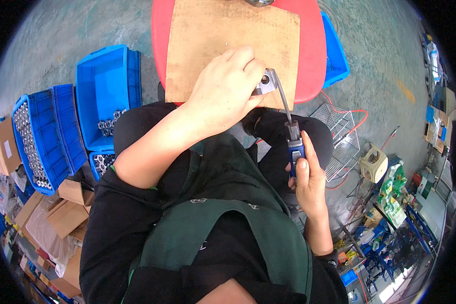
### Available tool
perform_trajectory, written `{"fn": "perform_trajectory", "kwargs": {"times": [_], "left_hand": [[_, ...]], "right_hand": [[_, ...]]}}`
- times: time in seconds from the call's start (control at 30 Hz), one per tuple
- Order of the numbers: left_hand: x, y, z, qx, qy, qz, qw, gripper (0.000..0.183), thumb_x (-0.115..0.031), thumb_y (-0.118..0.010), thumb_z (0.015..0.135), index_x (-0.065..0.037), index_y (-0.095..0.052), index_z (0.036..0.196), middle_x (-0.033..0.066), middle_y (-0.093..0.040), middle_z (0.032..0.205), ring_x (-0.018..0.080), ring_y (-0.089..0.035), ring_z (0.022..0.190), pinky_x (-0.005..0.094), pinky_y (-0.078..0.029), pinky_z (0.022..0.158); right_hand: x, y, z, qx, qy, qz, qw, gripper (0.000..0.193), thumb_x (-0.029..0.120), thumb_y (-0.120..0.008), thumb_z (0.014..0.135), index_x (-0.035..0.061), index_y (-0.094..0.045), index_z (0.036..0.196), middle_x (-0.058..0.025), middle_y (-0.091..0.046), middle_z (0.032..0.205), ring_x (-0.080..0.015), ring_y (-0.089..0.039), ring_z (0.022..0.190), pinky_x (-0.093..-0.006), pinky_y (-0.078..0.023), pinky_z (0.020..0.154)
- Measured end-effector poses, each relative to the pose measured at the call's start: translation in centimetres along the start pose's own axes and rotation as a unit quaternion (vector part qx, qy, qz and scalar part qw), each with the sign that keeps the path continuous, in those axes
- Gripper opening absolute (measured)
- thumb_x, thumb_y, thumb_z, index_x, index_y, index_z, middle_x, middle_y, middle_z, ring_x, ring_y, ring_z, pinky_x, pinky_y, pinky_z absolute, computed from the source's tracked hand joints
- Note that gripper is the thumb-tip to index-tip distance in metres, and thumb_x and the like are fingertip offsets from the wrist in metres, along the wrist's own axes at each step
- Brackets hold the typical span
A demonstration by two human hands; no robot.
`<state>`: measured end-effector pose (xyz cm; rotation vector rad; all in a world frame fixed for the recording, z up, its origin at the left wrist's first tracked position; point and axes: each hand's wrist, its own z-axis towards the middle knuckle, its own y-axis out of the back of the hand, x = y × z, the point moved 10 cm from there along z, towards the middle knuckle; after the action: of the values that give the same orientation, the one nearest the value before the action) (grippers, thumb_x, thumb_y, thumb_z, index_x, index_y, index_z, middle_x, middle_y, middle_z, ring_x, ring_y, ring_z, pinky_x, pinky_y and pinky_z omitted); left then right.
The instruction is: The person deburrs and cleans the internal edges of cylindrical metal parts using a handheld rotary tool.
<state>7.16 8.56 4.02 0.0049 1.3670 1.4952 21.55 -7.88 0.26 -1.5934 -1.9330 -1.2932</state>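
Note:
My left hand is closed round a small silver metal part with a round hole in it, above the near edge of a cardboard sheet. Most of the part is hidden behind my fingers. In my right hand is a deburring tool with a blue handle and a long thin metal shaft. My thumb presses along its handle. The shaft slants up and away to the part, and its tip reaches the part's edge; whether it touches I cannot tell. Beneath the cardboard lies a red stool top.
Blue bins with silver metal parts stand on the floor to the left, near cardboard boxes. Another blue bin sits beyond the stool's right side. On the right are a wire basket, a red hose and a cream plastic stool.

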Motion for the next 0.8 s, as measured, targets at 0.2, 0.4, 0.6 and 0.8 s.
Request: {"fn": "perform_trajectory", "kwargs": {"times": [0.2,0.4,0.6,0.8], "left_hand": [[-0.5,0.8,0.2,-0.037,-0.034,-0.016,0.999,0.027,-0.010,-0.073,0.067,-0.001,-0.052,0.081,0.0132,-0.048,0.083,0.0326,-0.052,0.076,0.0404,-0.044,0.065],[-0.5,1.6,0.0,-0.077,-0.047,-0.007,0.996,0.028,-0.008,-0.072,0.068,-0.001,-0.054,0.088,0.0147,-0.052,0.093,0.0339,-0.055,0.091,0.0416,-0.047,0.079],[0.7,1.5,-0.1,-0.040,0.042,-0.045,0.997,0.027,-0.012,-0.071,0.072,-0.002,-0.055,0.091,0.0136,-0.054,0.090,0.0336,-0.057,0.082,0.0405,-0.049,0.068],[0.3,0.8,-0.2,-0.043,0.032,0.010,0.999,0.027,-0.015,-0.072,0.072,-0.001,-0.055,0.088,0.0133,-0.053,0.087,0.0333,-0.057,0.078,0.0411,-0.048,0.065]], "right_hand": [[3.9,-0.5,2.9,0.010,0.067,-0.027,0.997,0.045,0.012,-0.046,0.097,0.0149,-0.040,0.142,-0.0007,-0.053,0.074,-0.0060,-0.044,0.053,-0.0235,-0.042,0.050],[3.4,0.4,2.9,-0.028,0.085,0.022,0.996,0.045,0.031,-0.038,0.101,0.0146,-0.036,0.143,-0.0019,-0.057,0.074,-0.0037,-0.047,0.051,-0.0174,-0.039,0.044],[1.9,0.9,-0.6,-0.033,0.070,0.046,0.996,0.045,0.024,-0.040,0.101,0.0148,-0.035,0.144,-0.0017,-0.058,0.077,-0.0033,-0.045,0.052,-0.0193,-0.041,0.047],[1.0,0.2,-1.7,0.003,0.061,0.050,0.997,0.043,0.021,-0.041,0.101,0.0145,-0.037,0.143,-0.0014,-0.057,0.082,-0.0030,-0.045,0.053,-0.0192,-0.041,0.049]]}}
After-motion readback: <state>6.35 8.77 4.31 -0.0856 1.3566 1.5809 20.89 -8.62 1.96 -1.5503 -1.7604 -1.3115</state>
